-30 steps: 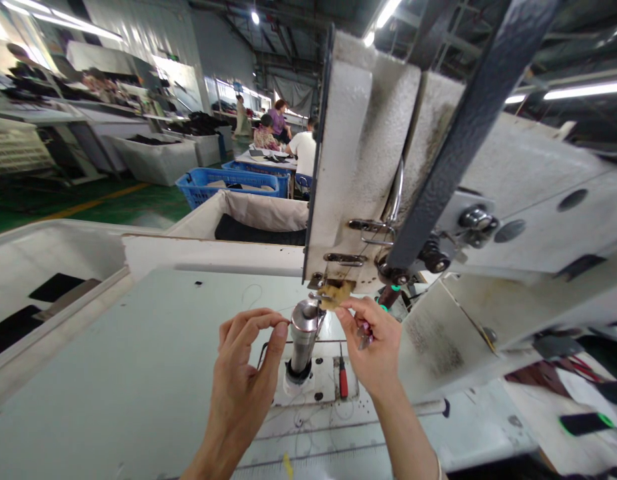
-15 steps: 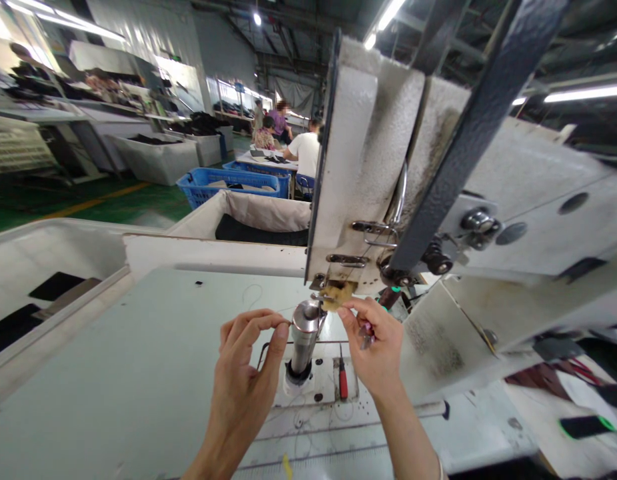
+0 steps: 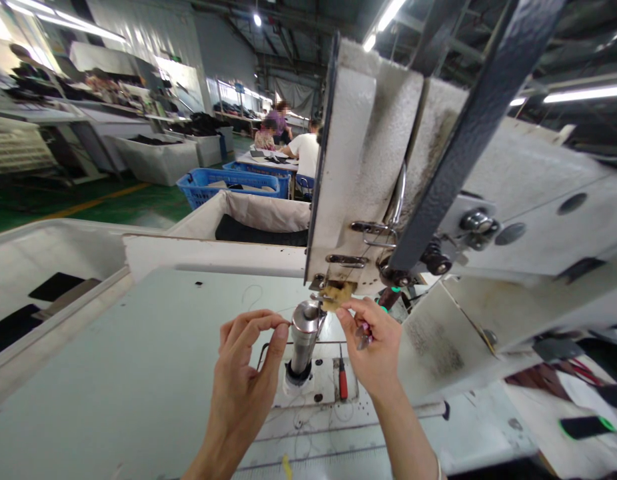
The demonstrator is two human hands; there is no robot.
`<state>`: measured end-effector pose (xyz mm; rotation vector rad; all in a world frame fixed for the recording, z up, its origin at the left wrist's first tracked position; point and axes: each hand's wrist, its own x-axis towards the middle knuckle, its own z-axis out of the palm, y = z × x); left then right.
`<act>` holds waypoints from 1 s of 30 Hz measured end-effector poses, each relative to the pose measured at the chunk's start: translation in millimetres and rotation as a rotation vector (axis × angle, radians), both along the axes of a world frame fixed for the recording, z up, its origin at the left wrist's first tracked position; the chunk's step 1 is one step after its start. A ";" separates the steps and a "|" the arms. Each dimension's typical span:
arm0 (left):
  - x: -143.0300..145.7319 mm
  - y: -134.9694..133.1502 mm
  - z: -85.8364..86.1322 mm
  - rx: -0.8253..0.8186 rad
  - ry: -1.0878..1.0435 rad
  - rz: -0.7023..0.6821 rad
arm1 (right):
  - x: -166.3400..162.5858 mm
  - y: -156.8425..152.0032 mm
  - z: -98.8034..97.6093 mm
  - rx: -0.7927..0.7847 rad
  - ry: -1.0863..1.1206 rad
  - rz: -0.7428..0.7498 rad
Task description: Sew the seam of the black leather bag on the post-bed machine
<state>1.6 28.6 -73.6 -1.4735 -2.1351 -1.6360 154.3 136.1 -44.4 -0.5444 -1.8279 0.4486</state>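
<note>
My left hand (image 3: 251,367) is closed in a pinch, thumb against forefinger, at the left edge of the round metal post top (image 3: 306,317) of a sewing machine (image 3: 368,167). What the pinch holds is too fine to make out. On the other side, my right hand (image 3: 373,340) has thumb and forefinger pressed together just below a yellowish fuzzy pad (image 3: 337,295) beneath the machine head, by the needle area. Its curled fingers keep a small metal tool with a pinkish grip (image 3: 364,337) against the palm; most of that tool is hidden.
A red-handled screwdriver (image 3: 343,383) lies on the base plate right of the post. Loose threads and a ruler strip (image 3: 318,459) are nearer me. White bins (image 3: 63,230) with dark pieces and a blue basket (image 3: 228,187) stand beyond the table. Several people are in the background.
My right hand has shifted very slightly left. My left hand holds its pinch in the same place by the post.
</note>
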 end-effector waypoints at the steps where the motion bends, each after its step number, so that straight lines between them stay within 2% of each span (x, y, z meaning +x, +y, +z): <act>1: -0.1 -0.1 -0.1 -0.001 -0.004 0.000 | -0.5 0.0 0.0 0.001 0.001 0.001; 10: 0.0 2.8 1.8 0.000 -0.010 0.001 | -4.5 -0.9 0.9 0.006 0.019 0.016; 16: 0.8 8.9 18.7 0.035 0.021 -0.020 | -6.4 -1.4 3.1 0.038 0.002 0.002; 24: 8.8 23.6 40.1 -0.001 0.076 -0.151 | -7.8 -1.1 1.3 0.047 0.020 0.012; 30: 15.1 29.1 47.1 -0.016 0.077 -0.102 | -8.5 -1.8 1.3 0.057 0.044 0.028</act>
